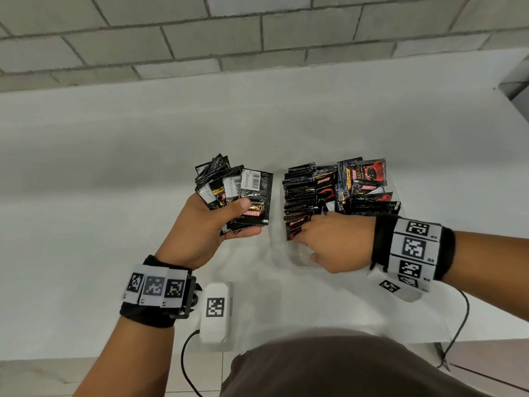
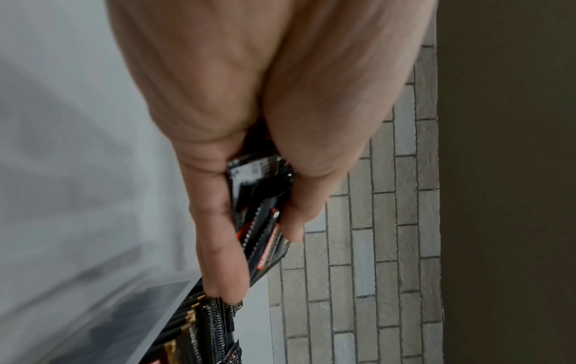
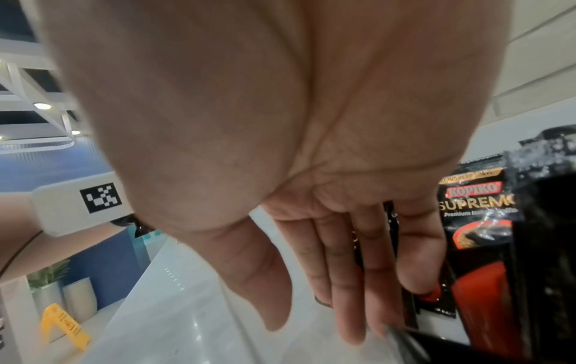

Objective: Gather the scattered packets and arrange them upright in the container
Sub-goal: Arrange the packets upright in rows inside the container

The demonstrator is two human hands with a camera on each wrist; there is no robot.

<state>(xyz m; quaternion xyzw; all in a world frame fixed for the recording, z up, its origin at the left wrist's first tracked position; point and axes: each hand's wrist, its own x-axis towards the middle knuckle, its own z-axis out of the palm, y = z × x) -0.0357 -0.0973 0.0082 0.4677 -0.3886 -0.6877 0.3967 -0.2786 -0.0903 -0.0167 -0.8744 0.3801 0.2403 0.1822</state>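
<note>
My left hand (image 1: pixel 243 216) grips a fanned stack of black coffee packets (image 1: pixel 237 184) above the white table, thumb on top and fingers underneath. The left wrist view shows the same stack (image 2: pixel 265 197) pinched between thumb and fingers. To the right stands a clear plastic container (image 1: pixel 297 260) holding several packets (image 1: pixel 329 190), most on edge in rows. My right hand (image 1: pixel 303 233) reaches into its near end. Its fingers (image 3: pixel 358 283) lie straight against the nearest upright packets, thumb apart. A packet (image 3: pixel 477 209) faces the right wrist camera.
A white box with a black marker (image 1: pixel 215 310) and a cable lies near the table's front edge, below my left wrist. A grey brick wall (image 1: pixel 257 38) runs behind the table (image 1: pixel 114 167). My body is at the front edge.
</note>
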